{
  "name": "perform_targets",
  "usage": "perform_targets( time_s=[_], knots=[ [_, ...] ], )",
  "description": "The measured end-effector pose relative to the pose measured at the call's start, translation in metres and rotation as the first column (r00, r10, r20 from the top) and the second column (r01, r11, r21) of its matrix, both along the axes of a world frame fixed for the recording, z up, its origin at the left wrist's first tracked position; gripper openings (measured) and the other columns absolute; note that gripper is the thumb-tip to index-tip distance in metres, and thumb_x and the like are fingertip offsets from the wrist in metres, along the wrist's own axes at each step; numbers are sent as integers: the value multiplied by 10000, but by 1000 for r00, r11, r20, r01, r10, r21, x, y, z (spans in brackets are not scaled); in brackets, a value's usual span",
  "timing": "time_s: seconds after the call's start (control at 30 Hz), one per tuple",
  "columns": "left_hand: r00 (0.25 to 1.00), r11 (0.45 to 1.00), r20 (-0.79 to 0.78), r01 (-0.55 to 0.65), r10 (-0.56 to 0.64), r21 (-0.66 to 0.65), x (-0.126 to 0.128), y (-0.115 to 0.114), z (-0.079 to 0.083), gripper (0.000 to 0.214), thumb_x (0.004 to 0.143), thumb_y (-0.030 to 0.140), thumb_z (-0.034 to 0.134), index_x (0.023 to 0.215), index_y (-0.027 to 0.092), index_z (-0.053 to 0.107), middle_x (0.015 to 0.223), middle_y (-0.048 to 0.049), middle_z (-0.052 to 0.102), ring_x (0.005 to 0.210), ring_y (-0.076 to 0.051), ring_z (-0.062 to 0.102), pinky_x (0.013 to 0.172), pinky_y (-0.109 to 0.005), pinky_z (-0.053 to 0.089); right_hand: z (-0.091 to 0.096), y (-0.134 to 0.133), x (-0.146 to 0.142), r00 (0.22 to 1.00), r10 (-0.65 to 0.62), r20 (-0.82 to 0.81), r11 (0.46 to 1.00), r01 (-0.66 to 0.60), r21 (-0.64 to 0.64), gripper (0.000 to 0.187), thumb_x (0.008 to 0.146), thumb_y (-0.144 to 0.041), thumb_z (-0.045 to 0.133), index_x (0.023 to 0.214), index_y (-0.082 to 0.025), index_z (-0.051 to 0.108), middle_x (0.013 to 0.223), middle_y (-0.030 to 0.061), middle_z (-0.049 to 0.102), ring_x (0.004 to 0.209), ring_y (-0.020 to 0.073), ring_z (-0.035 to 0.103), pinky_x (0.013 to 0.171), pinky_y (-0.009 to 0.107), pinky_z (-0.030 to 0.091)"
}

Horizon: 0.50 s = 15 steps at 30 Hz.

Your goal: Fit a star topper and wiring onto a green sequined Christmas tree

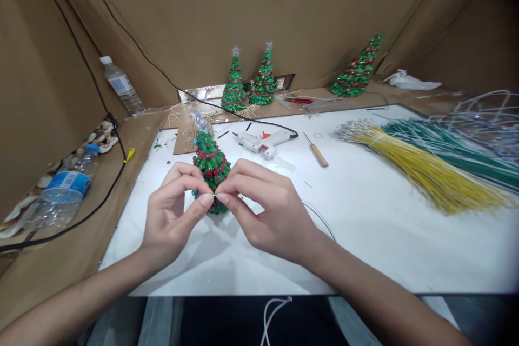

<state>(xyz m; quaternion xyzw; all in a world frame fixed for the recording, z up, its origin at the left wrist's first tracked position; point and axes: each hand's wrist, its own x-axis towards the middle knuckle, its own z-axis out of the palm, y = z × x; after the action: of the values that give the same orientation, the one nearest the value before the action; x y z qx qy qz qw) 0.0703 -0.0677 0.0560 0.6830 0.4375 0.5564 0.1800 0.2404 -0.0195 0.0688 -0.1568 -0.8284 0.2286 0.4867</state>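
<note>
A small green sequin tree (210, 161) with red bands and a clear topper stands on the white table (365, 227) in front of me. My left hand (174, 211) and my right hand (267, 211) meet just in front of its lower part. The thumb and forefinger of each hand are pinched together on a thin pin or wire, too small to name, touching the tree's base. The other fingers curl around the tree's sides.
A white glue gun (263, 143) and a wooden-handled awl (317, 152) lie behind the tree. Yellow (425, 170) and green (450, 146) wire bundles lie at right. Three finished trees (234, 84) stand at the back. Water bottles (65, 189) and a black cable (101, 200) are at left.
</note>
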Motion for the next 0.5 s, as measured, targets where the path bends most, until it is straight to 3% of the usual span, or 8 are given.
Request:
perform_targets(
  time_s=[0.17, 0.37, 0.5],
  knots=[
    [994, 998, -105, -36, 40, 48, -2, 2, -1, 79, 862, 132, 635, 850, 209, 644, 880, -14, 543, 877, -145, 527, 800, -294, 449, 0, 2, 2, 999, -40, 19, 997, 41, -66, 124, 856, -103, 564, 773, -99, 656, 737, 21, 564, 670, 99, 514, 596, 239, 403],
    [923, 944, -326, -97, 204, 316, 0, 0, 2, 217, 801, 89, 687, 985, 193, 640, 945, -30, 570, 878, -157, 564, 779, -311, 478, 4, 3, 5, 998, -17, 67, 983, 29, -181, 134, 840, -112, 561, 754, -106, 664, 732, 21, 583, 671, 100, 518, 596, 236, 396],
    [876, 906, -387, -119, 289, 407, 1, -1, 4, 203, 795, 76, 695, 953, 191, 638, 927, -24, 565, 845, -154, 570, 745, -308, 480, 6, 1, 5, 997, -12, 75, 978, 27, -205, 142, 836, -118, 563, 739, -110, 667, 725, 21, 589, 673, 101, 526, 606, 235, 406]
  ],
)
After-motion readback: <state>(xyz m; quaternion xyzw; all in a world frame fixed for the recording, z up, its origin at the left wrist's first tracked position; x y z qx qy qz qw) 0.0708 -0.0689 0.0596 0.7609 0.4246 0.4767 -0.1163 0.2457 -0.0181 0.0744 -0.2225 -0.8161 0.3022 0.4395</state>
